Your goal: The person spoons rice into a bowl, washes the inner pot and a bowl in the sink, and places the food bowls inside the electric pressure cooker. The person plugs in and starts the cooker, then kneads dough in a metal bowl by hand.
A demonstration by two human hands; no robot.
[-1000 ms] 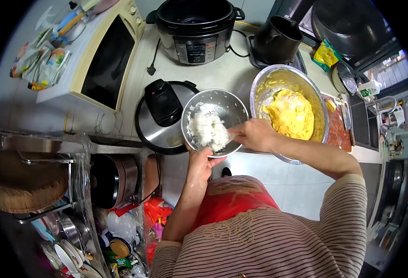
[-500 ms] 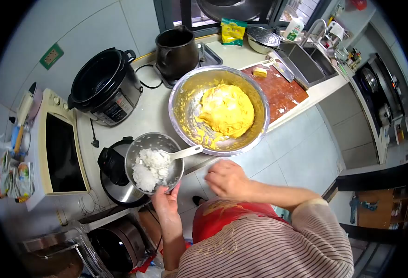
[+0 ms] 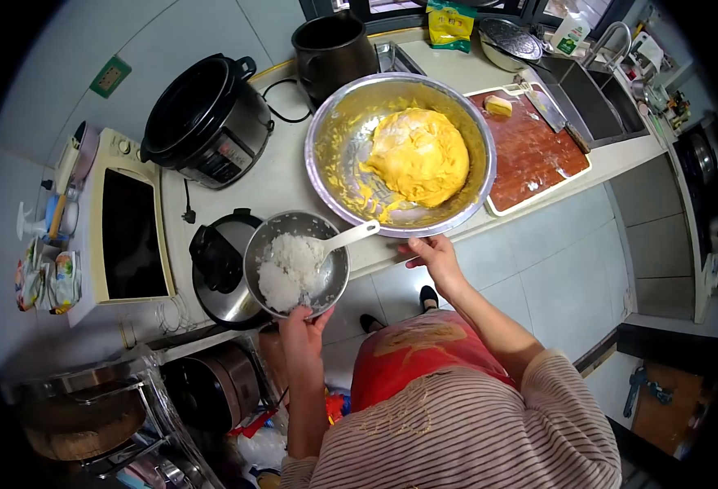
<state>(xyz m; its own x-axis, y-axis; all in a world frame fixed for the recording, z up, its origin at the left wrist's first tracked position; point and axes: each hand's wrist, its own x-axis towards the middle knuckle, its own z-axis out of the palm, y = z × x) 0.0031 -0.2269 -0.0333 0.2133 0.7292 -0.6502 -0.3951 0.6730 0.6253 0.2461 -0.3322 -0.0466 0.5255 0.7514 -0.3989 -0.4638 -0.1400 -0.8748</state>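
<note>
My left hand grips the near rim of a small metal bowl. In that bowl are white rice-like grains and a white-handled spoon, its handle pointing right. My right hand is open, fingers apart, just under the near edge of a large steel basin; whether it touches the basin I cannot tell. A big lump of yellow dough, dusted white on top, lies in the basin, with smears on the wall.
Right of the basin lies a red-brown cutting board with a knife, before the sink. A pressure cooker, dark pot and microwave stand left and behind. A round lid lies by the small bowl.
My right hand has gone from loosely curled near my body to opened out by the basin's near edge. My left hand keeps hold of the small bowl. The view has shifted.
</note>
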